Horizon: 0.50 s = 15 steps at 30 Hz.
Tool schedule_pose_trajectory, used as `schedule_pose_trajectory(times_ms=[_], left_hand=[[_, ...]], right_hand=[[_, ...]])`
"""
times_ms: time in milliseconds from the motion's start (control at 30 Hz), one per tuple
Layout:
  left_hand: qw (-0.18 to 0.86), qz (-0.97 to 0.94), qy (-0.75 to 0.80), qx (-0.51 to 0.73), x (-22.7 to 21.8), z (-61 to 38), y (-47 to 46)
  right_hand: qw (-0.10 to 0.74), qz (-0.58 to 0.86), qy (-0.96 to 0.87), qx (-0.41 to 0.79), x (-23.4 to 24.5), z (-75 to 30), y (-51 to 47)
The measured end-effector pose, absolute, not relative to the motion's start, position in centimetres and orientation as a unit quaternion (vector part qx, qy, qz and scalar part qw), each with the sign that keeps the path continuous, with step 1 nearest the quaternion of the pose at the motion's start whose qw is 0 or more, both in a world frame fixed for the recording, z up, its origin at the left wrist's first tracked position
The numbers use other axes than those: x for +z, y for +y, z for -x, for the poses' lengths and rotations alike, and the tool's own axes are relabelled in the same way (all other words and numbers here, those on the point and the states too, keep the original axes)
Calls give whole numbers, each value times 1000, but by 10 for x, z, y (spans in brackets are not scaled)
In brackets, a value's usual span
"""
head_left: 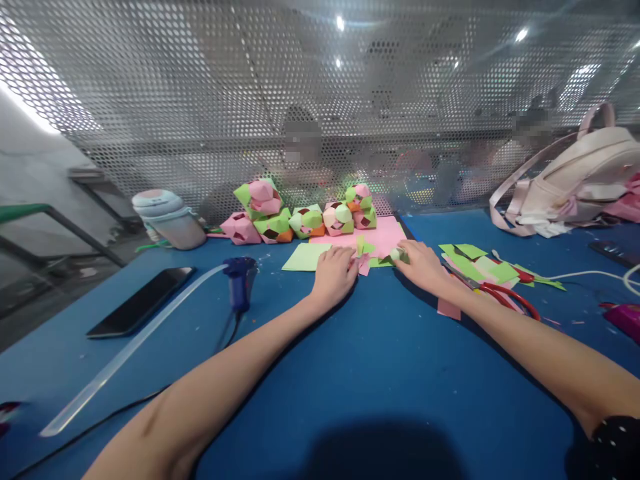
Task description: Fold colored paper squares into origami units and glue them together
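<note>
My left hand point(335, 272) rests on the table at the right edge of a pale green paper sheet point(303, 257). Its fingers are curled beside small pink and green paper scraps point(365, 248); what lies under them is hidden. At the front of a pink paper sheet point(387, 230), my right hand point(423, 265) has its thumb and fingers closed around a small pale piece point(397, 255), apparently paper. Behind both hands sit several pink and green folded paper balls point(338, 219), some stacked on others.
Left are a blue hot glue gun point(241, 283), a clear glue stick point(135, 350), a black phone point(143, 301) and a bottle point(170, 220). By my right forearm lie red-handled scissors point(510, 298) and green paper pieces point(470, 261). A backpack point(575, 177) stands before the perforated metal screen point(200, 87).
</note>
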State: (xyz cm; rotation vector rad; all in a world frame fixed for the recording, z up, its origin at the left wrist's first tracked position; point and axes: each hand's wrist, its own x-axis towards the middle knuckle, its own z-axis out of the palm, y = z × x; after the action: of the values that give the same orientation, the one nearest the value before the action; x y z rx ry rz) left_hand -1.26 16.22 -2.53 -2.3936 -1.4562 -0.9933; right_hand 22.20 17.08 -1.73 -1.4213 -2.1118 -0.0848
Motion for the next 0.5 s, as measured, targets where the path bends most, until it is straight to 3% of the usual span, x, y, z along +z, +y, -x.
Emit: schedule_pose_trajectory(times_ms=[267,433,500], left_hand=[[144,823,-443,-325,-26,4,157],[52,852,-375,-360,-20,-2,137],[-36,838,-391,-379,-20,-10,127]], right_hand=[[308,485,-819,-11,-11,-212,155],[320,476,-818,37,-3,-216,153],[308,462,-828,77,1,-216,151]])
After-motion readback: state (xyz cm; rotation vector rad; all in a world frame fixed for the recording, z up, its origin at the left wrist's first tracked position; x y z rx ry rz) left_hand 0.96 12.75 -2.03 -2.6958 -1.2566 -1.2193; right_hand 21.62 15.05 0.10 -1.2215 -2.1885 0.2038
